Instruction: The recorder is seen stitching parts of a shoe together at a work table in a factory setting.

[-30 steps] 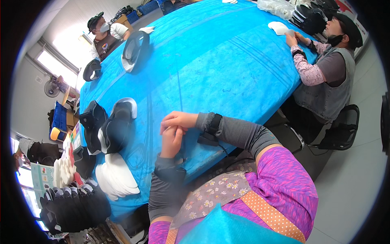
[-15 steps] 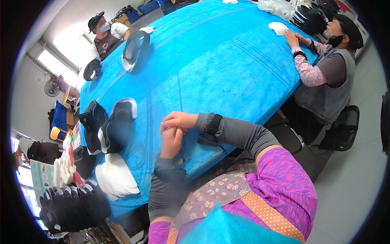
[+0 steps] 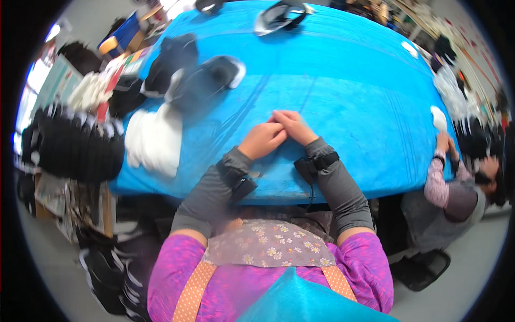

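My left hand (image 3: 261, 139) and my right hand (image 3: 292, 126) rest together on the blue table cover (image 3: 332, 96), fingertips touching, holding nothing. Both forearms wear grey sleeves with black wrist straps. A dark shoe with a white sole (image 3: 206, 80) lies on the cover to the upper left of my hands. A stack of white insole-shaped pieces (image 3: 153, 140) lies at the table's left edge, left of my left hand.
A black bundle (image 3: 169, 61) sits beside the shoe, and another dark shoe (image 3: 279, 16) lies at the far edge. A rack of black pieces (image 3: 72, 147) stands off the left end. A person (image 3: 456, 182) sits at the right side, hands on the table.
The view has swung round, so the table now lies straight ahead and my hands sit in the middle. My hands remain together.
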A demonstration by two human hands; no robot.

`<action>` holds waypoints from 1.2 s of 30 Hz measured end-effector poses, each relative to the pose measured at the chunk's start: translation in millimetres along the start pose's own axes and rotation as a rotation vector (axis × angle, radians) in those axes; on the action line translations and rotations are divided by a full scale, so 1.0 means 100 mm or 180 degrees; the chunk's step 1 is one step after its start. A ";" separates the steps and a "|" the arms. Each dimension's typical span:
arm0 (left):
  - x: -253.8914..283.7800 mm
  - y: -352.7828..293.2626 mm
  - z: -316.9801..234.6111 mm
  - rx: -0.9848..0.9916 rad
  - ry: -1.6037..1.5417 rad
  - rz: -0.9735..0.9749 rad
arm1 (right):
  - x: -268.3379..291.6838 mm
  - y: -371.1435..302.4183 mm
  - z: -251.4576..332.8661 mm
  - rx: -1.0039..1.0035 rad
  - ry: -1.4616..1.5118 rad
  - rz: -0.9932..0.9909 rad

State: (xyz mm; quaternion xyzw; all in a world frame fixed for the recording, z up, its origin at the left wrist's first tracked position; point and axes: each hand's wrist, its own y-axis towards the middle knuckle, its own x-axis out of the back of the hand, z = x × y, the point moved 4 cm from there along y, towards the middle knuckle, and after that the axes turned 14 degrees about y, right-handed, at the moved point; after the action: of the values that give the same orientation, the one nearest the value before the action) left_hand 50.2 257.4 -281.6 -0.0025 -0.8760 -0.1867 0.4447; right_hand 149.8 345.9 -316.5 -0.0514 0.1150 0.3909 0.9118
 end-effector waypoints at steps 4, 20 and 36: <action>-0.04 -0.02 0.08 0.0082 -0.0240 -0.0201 | -0.01 0.01 -0.03 -0.0017 -0.0105 0.0178; 1.46 -0.46 0.89 0.1234 0.2267 -0.3568 | -0.10 -0.05 0.12 0.0258 -0.0599 0.0014; 1.50 -0.66 1.29 0.1355 0.1526 -0.3102 | -0.12 -0.07 0.13 0.0449 -0.0950 0.0012</action>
State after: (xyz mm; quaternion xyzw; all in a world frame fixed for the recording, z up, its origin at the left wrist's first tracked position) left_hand -152.2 214.0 -255.1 0.5326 -0.6692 -0.1850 0.4840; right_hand 149.0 335.4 -300.6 0.0716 0.0056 0.3869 0.9193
